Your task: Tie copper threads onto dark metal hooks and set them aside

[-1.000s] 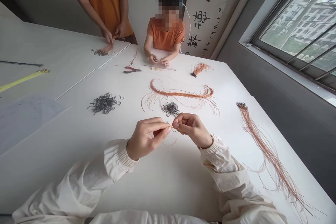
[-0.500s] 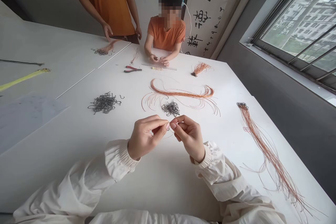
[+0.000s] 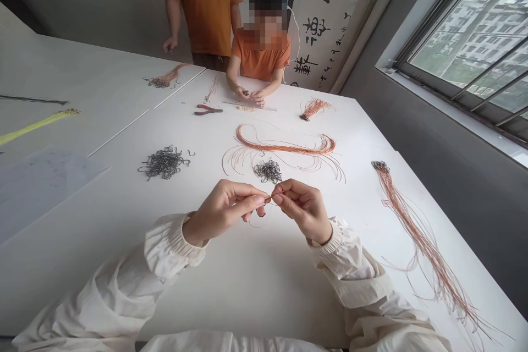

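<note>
Above the near part of the white table, my left hand [image 3: 229, 208] is closed in a pinch on a small dark fish hook [image 3: 261, 214], its bend showing below the fingertips. Facing it, my right hand [image 3: 304, 208] pinches a thin reddish fishing line [image 3: 273, 195] close to the hook's shank. The fingertips nearly meet, so how the line lies on the hook cannot be made out. Just beyond my hands sits a small pile of dark hooks [image 3: 268, 170]. Behind that lies a curved bundle of copper-coloured line [image 3: 284, 147].
A larger hook pile [image 3: 164, 163] lies left. Long lines with hooks [image 3: 416, 231] stretch along the right edge; a shorter bunch [image 3: 315, 107] is farther back. Red-handled pliers [image 3: 208, 110] lie near a seated person [image 3: 262, 58]. Another person [image 3: 202, 5] stands behind. Yellow strands [image 3: 39, 125] lie far left.
My left hand has turned and shifted slightly left, and the hook's bend now shows below it. My right hand moved slightly right. The standing person moved right, drawing a hand from the table.
</note>
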A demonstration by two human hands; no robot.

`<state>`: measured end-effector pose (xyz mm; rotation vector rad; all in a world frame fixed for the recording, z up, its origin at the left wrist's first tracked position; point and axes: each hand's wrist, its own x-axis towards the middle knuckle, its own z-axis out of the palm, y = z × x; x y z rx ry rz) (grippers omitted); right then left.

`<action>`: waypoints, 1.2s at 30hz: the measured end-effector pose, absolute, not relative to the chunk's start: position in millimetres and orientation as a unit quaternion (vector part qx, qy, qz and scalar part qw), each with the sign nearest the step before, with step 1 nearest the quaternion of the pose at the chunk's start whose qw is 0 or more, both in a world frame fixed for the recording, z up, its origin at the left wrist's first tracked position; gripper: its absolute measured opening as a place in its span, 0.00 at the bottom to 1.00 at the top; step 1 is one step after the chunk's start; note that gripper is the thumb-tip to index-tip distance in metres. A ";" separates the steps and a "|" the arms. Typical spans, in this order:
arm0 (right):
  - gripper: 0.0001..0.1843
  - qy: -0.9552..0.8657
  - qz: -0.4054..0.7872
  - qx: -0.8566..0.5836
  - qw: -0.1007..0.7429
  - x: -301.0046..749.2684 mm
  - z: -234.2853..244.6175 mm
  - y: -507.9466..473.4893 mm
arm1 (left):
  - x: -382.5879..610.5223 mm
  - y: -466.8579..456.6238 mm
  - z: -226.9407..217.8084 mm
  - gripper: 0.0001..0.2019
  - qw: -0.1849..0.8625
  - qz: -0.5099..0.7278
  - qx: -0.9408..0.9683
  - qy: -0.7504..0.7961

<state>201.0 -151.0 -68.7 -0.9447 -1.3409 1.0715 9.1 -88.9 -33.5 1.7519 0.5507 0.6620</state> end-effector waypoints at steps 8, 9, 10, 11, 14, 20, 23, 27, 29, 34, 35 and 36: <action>0.08 -0.549 0.469 -0.399 0.566 200.8 -69.5 -149.1 | 14.9 -102.4 -35.4 0.10 0.414 0.369 0.785 0.275; 0.09 -0.539 0.472 -0.403 0.569 200.1 -70.4 -147.9 | 15.2 -102.4 -36.7 0.10 0.394 0.385 0.789 0.274; 0.09 -0.530 0.475 -0.408 0.572 199.2 -71.7 -146.7 | 15.3 -101.8 -38.1 0.09 0.378 0.397 0.790 0.274; 0.10 -0.524 0.475 -0.414 0.574 198.1 -73.2 -145.6 | 15.5 -100.5 -39.5 0.09 0.366 0.407 0.791 0.275; 0.09 -0.542 0.441 -0.434 0.569 194.5 -78.8 -144.0 | 16.5 -93.7 -43.9 0.09 0.343 0.422 0.790 0.282; 0.05 -0.683 0.207 -0.484 0.506 193.8 -77.9 -149.8 | 20.3 -78.0 -55.4 0.10 0.281 0.412 0.818 0.285; 0.06 -0.724 0.157 -0.472 0.478 198.5 -69.5 -152.1 | 21.2 -76.9 -60.2 0.11 0.274 0.373 0.845 0.266; 0.04 -0.712 0.217 -0.474 0.470 207.8 -60.7 -151.9 | 22.5 -83.5 -62.7 0.13 0.299 0.328 0.866 0.229; 0.03 -0.688 0.271 -0.483 0.468 213.2 -59.1 -150.2 | 23.6 -88.0 -62.7 0.13 0.319 0.318 0.869 0.205; 0.08 -0.621 0.440 -0.455 0.462 224.7 -62.4 -140.7 | 24.3 -95.6 -61.2 0.12 0.339 0.331 0.865 0.163; 0.09 -0.601 0.478 -0.441 0.465 225.7 -64.4 -138.5 | 23.7 -96.3 -60.7 0.11 0.338 0.339 0.863 0.159; 0.09 -0.581 0.512 -0.426 0.468 225.9 -66.7 -136.4 | 22.9 -96.7 -60.1 0.10 0.339 0.346 0.861 0.158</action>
